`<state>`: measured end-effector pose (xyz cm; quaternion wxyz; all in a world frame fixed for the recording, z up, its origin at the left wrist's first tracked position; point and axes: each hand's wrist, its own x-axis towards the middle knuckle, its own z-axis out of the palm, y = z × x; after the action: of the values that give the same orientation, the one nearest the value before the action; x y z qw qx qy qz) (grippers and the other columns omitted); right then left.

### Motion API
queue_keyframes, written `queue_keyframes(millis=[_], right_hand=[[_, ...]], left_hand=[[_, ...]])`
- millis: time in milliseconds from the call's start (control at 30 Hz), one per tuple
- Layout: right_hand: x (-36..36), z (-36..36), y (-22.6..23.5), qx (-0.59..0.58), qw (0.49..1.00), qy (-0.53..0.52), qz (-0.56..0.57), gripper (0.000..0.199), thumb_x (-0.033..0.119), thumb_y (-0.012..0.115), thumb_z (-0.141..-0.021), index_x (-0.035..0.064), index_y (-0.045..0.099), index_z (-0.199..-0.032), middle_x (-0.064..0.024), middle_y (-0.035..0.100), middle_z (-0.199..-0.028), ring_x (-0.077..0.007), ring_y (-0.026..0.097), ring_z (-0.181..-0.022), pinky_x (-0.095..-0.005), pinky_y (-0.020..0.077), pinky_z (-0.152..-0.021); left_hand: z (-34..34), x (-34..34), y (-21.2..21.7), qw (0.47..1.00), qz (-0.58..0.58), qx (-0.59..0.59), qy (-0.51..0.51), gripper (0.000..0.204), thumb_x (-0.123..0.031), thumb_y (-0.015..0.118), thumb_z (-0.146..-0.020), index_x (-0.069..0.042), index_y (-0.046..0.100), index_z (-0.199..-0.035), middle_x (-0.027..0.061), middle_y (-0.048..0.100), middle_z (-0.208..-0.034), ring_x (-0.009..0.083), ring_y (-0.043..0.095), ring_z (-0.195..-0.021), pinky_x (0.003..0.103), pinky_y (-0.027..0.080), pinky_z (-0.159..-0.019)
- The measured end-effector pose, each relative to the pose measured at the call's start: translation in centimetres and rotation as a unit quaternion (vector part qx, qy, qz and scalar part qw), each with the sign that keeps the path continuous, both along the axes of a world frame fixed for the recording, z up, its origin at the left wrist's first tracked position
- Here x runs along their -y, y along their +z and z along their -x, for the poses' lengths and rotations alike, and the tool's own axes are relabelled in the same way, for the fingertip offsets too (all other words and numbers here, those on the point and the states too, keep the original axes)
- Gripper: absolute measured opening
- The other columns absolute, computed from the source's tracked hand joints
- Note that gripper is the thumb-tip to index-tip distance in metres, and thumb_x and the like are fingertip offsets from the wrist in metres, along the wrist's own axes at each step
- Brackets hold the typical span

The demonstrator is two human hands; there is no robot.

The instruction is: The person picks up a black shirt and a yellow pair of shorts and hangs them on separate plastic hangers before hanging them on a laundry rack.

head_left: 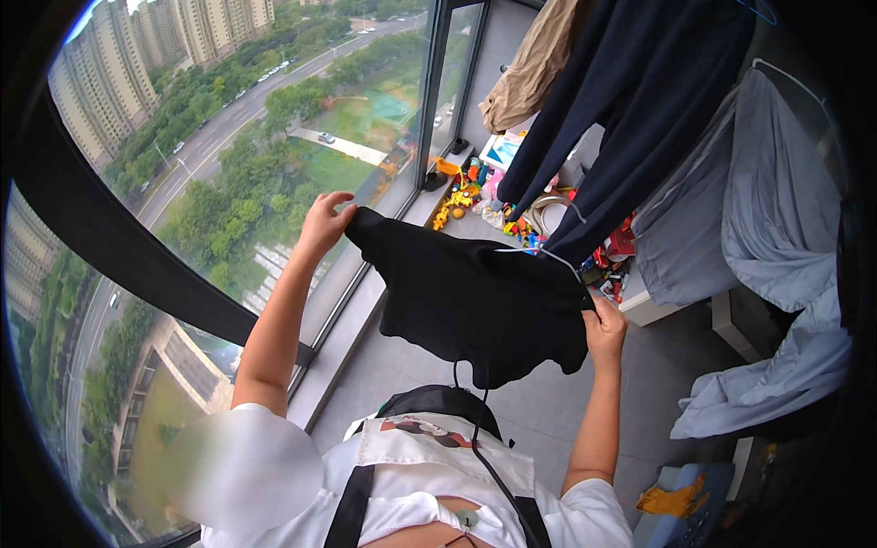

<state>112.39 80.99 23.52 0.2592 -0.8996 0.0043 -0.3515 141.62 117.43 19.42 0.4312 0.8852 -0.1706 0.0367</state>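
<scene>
A high-rise home's glazed balcony: hung laundry [630, 100], toys [461, 196] by the window [274, 137].

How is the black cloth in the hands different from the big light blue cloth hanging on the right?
The black garment is dark, and the light blue cloth is pale. The black garment is stretched out between the left hand and the right hand, while the light blue cloth hangs by itself, untouched. The black garment looks smaller in the picture; the light blue cloth drapes far down in long folds. Both are soft fabric held up off the floor.
</scene>
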Motion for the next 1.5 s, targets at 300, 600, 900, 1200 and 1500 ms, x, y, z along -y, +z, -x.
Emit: queue_keyframes(millis=[300,600,900,1200,1500], right_hand=[[0.1,-2.0,1.1,-0.013,1.0,0.01,0.013,0.023,-0.005,0.061,-0.065,-0.0031,0.059,-0.088,-0.0149,0.057,-0.073,-0.0303,0.058,-0.066,-0.0318,0.0456,-0.06],[1.2,-3.7,3.8,-0.016,0.987,0.018,-0.159,0.021,0.015,0.065,-0.078,-0.0013,0.061,-0.09,-0.0011,0.059,-0.075,-0.0082,0.053,-0.07,-0.022,0.0424,-0.066],[0.3,-7.6,3.1,0.056,0.942,-0.008,-0.329,0.029,0.026,0.057,-0.086,0.0016,0.056,-0.102,0.0019,0.055,-0.085,-0.0055,0.047,-0.077,-0.0191,0.0391,-0.072],[-2.5,-9.2,6.6,0.057,0.994,-0.09,0.013,0.026,0.026,0.052,-0.087,0.0007,0.055,-0.091,-0.0155,0.057,-0.071,-0.0273,0.057,-0.065,-0.0328,0.0442,-0.061],[1.4,-11.4,11.8,0.248,0.955,-0.161,0.03,0.022,0.022,0.053,-0.087,0.0004,0.055,-0.084,-0.018,0.055,-0.07,-0.0301,0.057,-0.063,-0.0313,0.0426,-0.056]], left_hand=[[5.5,4.8,5.9,0.918,-0.047,0.213,-0.33,0.036,-0.04,0.054,-0.082,-0.007,0.059,-0.097,0.0121,0.057,-0.093,0.0295,0.053,-0.091,0.036,0.044,-0.077],[5.2,3.6,7.9,0.959,0.054,0.165,-0.223,0.023,-0.027,0.063,-0.077,-0.004,0.058,-0.078,0.0123,0.055,-0.069,0.0299,0.054,-0.065,0.033,0.042,-0.058],[2.6,1.9,11.0,0.964,0.102,0.139,-0.203,0.024,-0.024,0.061,-0.082,0.0,0.058,-0.082,0.0062,0.053,-0.064,0.0111,0.049,-0.062,0.026,0.041,-0.061],[-0.6,0.9,13.8,0.958,0.109,0.195,-0.179,0.023,-0.027,0.066,-0.076,-0.004,0.063,-0.082,0.0093,0.06,-0.07,0.0203,0.058,-0.067,0.029,0.043,-0.061],[-4.0,7.1,18.5,0.921,0.191,0.249,-0.23,0.017,-0.013,0.068,-0.074,-0.001,0.06,-0.084,0.0042,0.057,-0.075,0.0133,0.053,-0.072,0.026,0.041,-0.066]])
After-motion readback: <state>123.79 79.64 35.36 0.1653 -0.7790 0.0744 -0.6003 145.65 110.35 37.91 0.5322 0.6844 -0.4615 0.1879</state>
